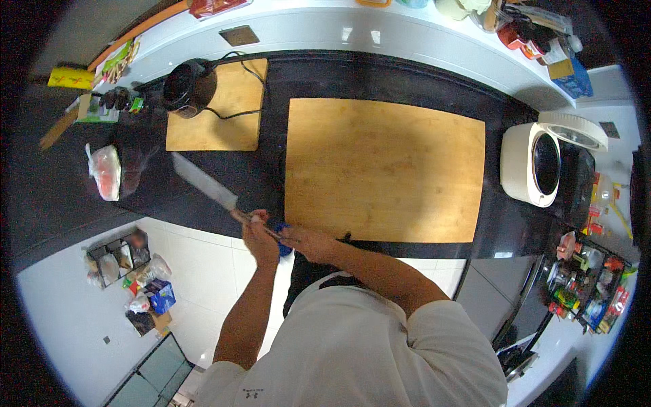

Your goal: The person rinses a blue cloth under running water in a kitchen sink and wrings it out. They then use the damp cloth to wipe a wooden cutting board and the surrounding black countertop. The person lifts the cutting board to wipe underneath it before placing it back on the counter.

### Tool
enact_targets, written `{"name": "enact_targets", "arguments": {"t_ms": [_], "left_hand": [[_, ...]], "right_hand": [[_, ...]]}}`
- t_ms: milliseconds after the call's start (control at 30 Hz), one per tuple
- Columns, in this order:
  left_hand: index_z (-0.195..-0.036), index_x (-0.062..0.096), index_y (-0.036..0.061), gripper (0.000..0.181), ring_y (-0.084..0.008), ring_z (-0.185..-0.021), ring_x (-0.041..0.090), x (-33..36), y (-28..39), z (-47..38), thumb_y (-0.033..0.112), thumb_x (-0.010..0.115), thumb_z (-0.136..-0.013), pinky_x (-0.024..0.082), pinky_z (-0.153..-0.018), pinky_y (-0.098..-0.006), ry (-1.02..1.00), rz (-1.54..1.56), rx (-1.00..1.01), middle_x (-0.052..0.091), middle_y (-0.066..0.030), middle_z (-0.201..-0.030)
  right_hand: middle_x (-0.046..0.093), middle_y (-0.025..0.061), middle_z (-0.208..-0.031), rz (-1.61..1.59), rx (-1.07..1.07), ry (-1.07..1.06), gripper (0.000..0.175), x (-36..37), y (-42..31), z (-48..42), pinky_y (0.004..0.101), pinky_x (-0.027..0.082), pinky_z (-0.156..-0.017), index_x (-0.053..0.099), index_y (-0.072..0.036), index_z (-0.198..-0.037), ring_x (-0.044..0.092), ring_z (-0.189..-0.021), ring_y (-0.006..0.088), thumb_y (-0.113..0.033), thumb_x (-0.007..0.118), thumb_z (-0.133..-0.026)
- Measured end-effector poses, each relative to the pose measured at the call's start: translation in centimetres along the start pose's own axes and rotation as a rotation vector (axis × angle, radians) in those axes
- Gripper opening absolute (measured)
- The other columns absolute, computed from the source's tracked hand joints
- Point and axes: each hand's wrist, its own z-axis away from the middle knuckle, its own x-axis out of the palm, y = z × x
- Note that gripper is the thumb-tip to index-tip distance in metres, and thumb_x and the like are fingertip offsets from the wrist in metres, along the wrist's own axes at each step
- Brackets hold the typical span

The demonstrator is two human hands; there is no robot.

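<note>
A kitchen knife point(206, 181) with a broad metal blade and a brownish handle point(239, 215) points away to the upper left, over the dark countertop. My left hand point(262, 240) is closed around its handle. Close beside it, my right hand point(309, 243) has its curled fingers at the rear end of the handle; blur hides whether they grip it. Something blue point(285, 239), partly covered, shows between the two hands. Just right of them lies a large wooden cutting board point(384, 170) with a bare surface.
A smaller wooden board point(236, 91) carries a black appliance point(190, 87) with a cord. A plastic-wrapped pinkish item point(107, 173) lies at left on the countertop point(203, 211). At right stands a white rice cooker point(524, 163), lid raised. Bottles and packets crowd the back ledge point(432, 35).
</note>
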Motion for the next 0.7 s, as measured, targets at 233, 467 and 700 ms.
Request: {"name": "enact_targets", "arguments": {"t_ms": [233,467,700], "left_hand": [[-0.101,0.064,0.0021,0.032,-0.0157,-0.082,0.059,-4.1,-0.2,0.3,0.030,0.050,-0.103,0.049,-0.071,-0.0319,0.135,-0.120,-0.129,0.064,-0.0062,-0.090],[-0.103,0.063,0.0003,0.028,-0.0170,-0.086,0.058,-3.9,-2.4,3.6,0.026,0.052,-0.100,0.047,-0.080,-0.0325,0.067,-0.153,-0.097,0.063,-0.0061,-0.092],[-0.105,0.063,-0.0019,0.027,-0.0188,-0.087,0.061,-9.9,-1.1,3.7,0.022,0.052,-0.100,0.048,-0.081,-0.0335,0.048,-0.206,-0.023,0.066,-0.0114,-0.093]], "right_hand": [[0.057,0.0243,-0.126,0.207,0.816,0.583,0.038,-13.8,5.2,10.8,0.0498,0.046,-0.098,0.053,-0.003,-0.135,0.056,-0.116,0.0401,-0.011,0.049,-0.098],[0.060,0.0226,-0.125,0.141,0.608,0.195,0.032,-7.8,-0.5,2.6,0.0518,0.042,-0.103,0.059,0.000,-0.126,0.055,-0.117,0.0433,-0.002,0.051,-0.094],[0.052,0.0256,-0.140,0.470,0.418,0.434,0.039,-10.0,4.6,-18.3,0.0535,0.032,-0.113,0.055,0.006,-0.132,0.048,-0.131,0.0420,-0.009,0.049,-0.097]]}}
